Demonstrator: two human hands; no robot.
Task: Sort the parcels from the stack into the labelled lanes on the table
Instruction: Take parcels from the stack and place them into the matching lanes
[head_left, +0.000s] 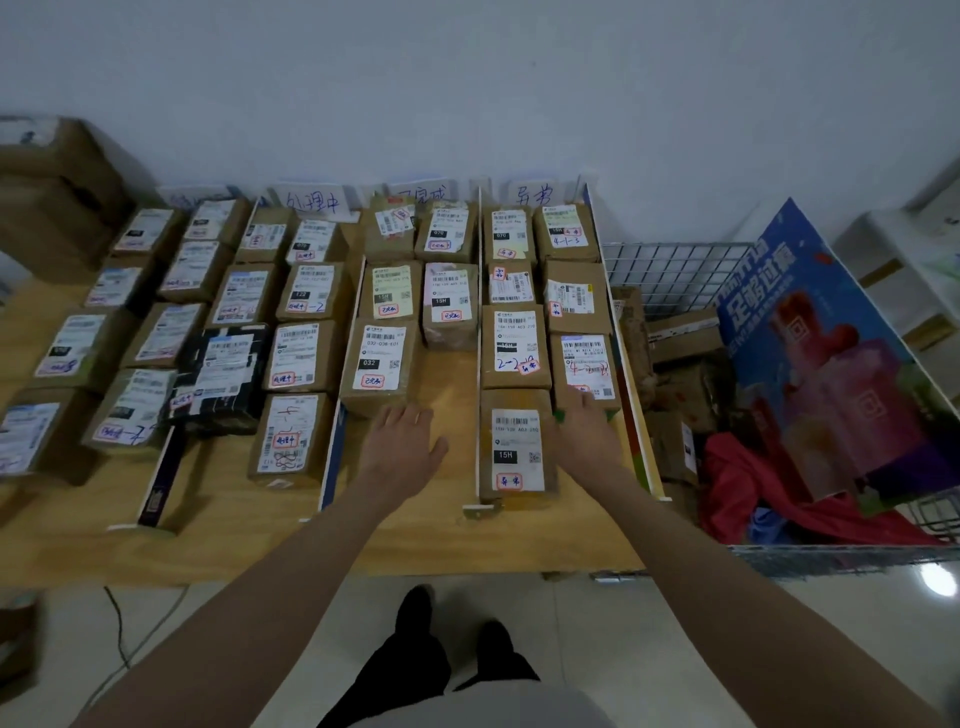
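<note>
Bare tabletop (447, 374) between divider (478, 332) and 032 parcel (378, 364).

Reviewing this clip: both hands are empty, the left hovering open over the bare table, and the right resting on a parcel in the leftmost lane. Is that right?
Not quite. The head view shows the right hand resting on a parcel in the rightmost lane, beside the wire basket, not the leftmost. The rest holds: the left hand is open over the bare table, and neither hand holds anything.
</note>
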